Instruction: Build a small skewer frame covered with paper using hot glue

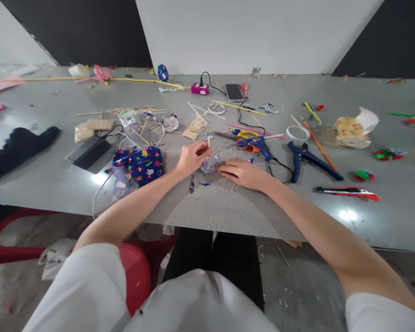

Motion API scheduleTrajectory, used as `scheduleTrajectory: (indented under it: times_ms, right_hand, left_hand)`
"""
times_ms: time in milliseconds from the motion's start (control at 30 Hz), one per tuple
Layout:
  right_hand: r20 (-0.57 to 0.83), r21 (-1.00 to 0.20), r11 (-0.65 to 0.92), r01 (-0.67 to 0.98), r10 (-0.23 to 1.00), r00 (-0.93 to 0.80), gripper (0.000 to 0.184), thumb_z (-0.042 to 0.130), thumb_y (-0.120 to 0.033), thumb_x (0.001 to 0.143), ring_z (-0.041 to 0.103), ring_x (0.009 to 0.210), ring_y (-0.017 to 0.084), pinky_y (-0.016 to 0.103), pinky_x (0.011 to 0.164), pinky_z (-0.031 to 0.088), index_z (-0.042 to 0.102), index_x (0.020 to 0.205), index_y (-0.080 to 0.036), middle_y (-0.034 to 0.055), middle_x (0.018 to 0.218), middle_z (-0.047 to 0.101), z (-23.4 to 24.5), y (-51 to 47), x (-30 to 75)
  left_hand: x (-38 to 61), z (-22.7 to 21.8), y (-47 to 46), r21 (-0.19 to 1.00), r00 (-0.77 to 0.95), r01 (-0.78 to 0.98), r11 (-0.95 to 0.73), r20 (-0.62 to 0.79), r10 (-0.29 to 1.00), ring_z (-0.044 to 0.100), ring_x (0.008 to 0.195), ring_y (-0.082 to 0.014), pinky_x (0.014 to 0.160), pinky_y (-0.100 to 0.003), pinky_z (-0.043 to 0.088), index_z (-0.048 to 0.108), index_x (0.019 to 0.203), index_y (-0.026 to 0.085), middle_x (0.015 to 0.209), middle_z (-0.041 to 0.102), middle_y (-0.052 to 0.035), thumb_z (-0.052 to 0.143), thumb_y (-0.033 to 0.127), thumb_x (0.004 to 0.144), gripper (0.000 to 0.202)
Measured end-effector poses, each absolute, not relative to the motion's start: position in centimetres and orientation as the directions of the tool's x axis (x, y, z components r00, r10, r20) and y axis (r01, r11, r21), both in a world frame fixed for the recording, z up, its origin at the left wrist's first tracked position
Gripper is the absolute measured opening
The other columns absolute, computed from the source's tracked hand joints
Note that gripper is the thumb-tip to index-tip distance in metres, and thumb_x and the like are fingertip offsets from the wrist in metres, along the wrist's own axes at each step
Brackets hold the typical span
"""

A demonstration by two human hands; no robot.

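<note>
My left hand (pixel 193 159) is closed in a pinch around a short wooden stick (pixel 209 144), held upright over the table. Just below it lies a small pale, see-through bundle (pixel 208 167) with thin sticks around it. My right hand (pixel 240 173) rests low on the other side, fingers stretched toward the bundle; whether the fingertips touch it I cannot tell. Thin wooden sticks and blue patterned scraps (pixel 204 184) lie around both hands. A blue glue gun (pixel 257 145) lies beyond my right hand, and folded blue patterned fabric (pixel 145 166) sits left of my left forearm.
Blue cutters (pixel 313 161), an orange stick (pixel 320 146) and a utility knife (pixel 347 191) lie to the right. A black adapter (pixel 90 151) with cables is at the left. Farther back are a phone (pixel 234 92) and a purple power socket (pixel 199 88) on a yellow cord.
</note>
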State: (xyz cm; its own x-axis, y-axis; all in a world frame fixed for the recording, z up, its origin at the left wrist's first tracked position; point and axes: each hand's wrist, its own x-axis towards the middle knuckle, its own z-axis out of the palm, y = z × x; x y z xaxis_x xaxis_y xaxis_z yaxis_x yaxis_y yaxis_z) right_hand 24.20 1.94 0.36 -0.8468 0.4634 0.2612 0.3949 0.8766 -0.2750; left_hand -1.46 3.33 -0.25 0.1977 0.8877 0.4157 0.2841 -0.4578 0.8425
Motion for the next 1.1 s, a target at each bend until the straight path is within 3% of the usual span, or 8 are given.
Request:
scheduleTrajectory:
  times_ms: [700, 1100]
  right_hand:
    - [0.266, -0.299, 0.87, 0.392, 0.47, -0.842, 0.037, 0.044, -0.037, 0.112, 0.067, 0.103, 0.026, 0.044, 0.095, 0.052, 0.071, 0.134, -0.024, 0.0107, 0.109, 0.074, 0.3, 2.01, 24.21]
    - [0.28, -0.321, 0.848, 0.421, 0.51, -0.813, 0.037, 0.044, -0.039, 0.111, 0.069, 0.104, 0.027, 0.044, 0.094, 0.054, 0.063, 0.139, -0.022, 0.0114, 0.11, 0.074, 0.51, 1.7, 24.2]
  left_hand:
    - [-1.47, -0.67, 3.56, 0.848, 0.196, 0.237, -0.473, 0.436, 0.879, 0.058, 0.047, -0.0064, 0.046, -0.018, 0.046, 0.068, 0.092, 0.019, 0.074, 0.074, 0.0003, 0.069, 0.047, 0.098, 0.029]
    - [-1.52, -0.07, 3.26, 0.81, 0.184, 0.298, -0.504, 0.469, 0.864, 0.06, 0.051, -0.0082, 0.051, -0.02, 0.046, 0.067, 0.09, 0.019, 0.07, 0.071, 0.0015, 0.068, 0.047, 0.098, 0.029]
